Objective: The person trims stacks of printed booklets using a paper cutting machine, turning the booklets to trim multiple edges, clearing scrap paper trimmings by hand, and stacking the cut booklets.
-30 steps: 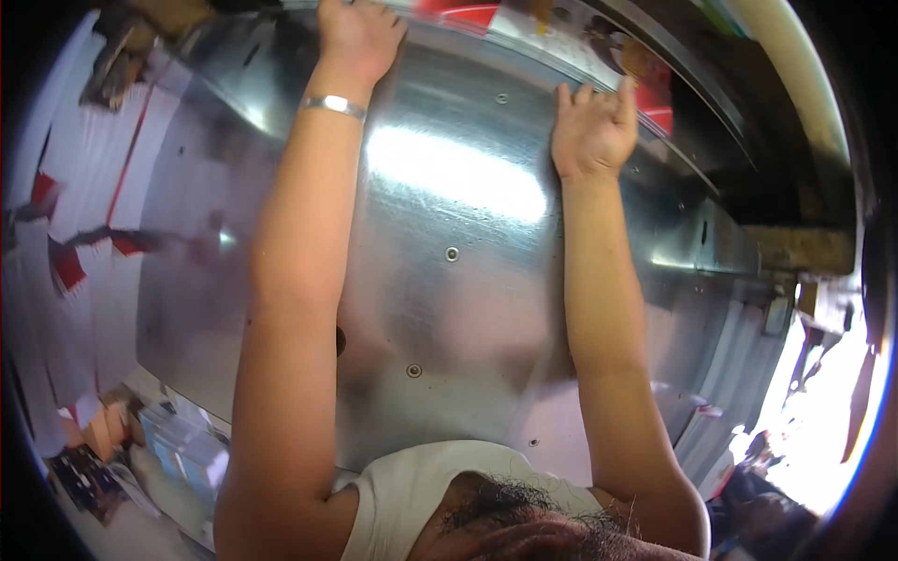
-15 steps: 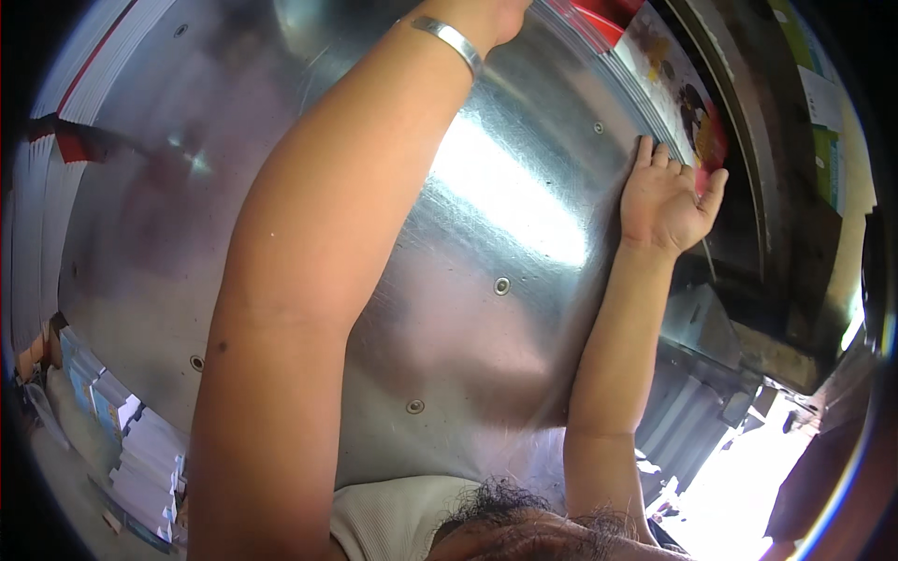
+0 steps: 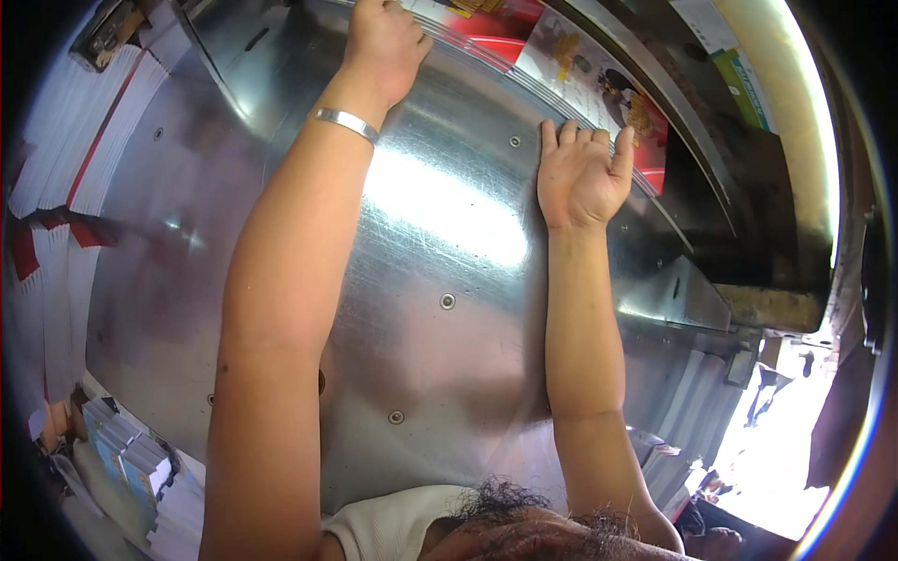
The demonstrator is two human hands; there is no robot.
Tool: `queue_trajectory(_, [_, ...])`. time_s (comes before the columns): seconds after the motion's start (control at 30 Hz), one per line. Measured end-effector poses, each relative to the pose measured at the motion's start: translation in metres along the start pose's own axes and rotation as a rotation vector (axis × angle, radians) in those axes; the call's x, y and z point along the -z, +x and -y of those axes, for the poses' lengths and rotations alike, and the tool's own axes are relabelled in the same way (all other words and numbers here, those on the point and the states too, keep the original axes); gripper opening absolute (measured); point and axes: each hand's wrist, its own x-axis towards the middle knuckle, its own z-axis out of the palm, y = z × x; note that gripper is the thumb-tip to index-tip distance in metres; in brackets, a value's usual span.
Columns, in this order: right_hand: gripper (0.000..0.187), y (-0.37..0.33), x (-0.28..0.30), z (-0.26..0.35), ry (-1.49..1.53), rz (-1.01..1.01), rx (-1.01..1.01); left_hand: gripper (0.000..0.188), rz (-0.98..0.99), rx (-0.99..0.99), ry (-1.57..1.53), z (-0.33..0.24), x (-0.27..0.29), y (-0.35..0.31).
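A low stack of printed sheets [image 3: 572, 67] in red and white lies at the far side of a shiny metal table [image 3: 440, 355]. My left hand [image 3: 385, 51], with a silver bracelet [image 3: 347, 122] at its wrist, is at the near edge of the stack, toward its left end. Its fingers are curled in, and whether anything is between them is hidden. Farther right, my right hand [image 3: 585, 182] lies palm up with fingers stretched out, its fingertips against the stack's near edge.
Piles of white folded paper with red edges [image 3: 89, 140] stand along the left side. More bundles [image 3: 131, 449] sit at the lower left. A dark machine frame [image 3: 748, 224] rises behind the stack on the right. Bright daylight enters at the lower right.
The view has shifted, bringing my left hand and more of the printed stack into sight. Both hands now appear farther left in the picture; my right hand keeps its outstretched pose.
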Motion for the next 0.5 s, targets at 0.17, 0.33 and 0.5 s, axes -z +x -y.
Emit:
queue_trajectory(0.17, [0.035, 0.004, 0.014, 0.002, 0.034, 0.111, 0.001, 0.104, -0.099, -0.022, -0.007, 0.005, -0.010, -0.010])
queue_trajectory(0.33, [0.036, 0.000, 0.001, -0.002, 0.013, 0.049, -0.006, 0.117, 0.055, -0.002, 0.033, -0.003, 0.005, -0.011])
queue_trajectory(0.5, [0.045, 0.001, 0.004, -0.003, 0.016, 0.060, 0.011, 0.117, 0.046, 0.025, 0.010, -0.007, -0.001, -0.013])
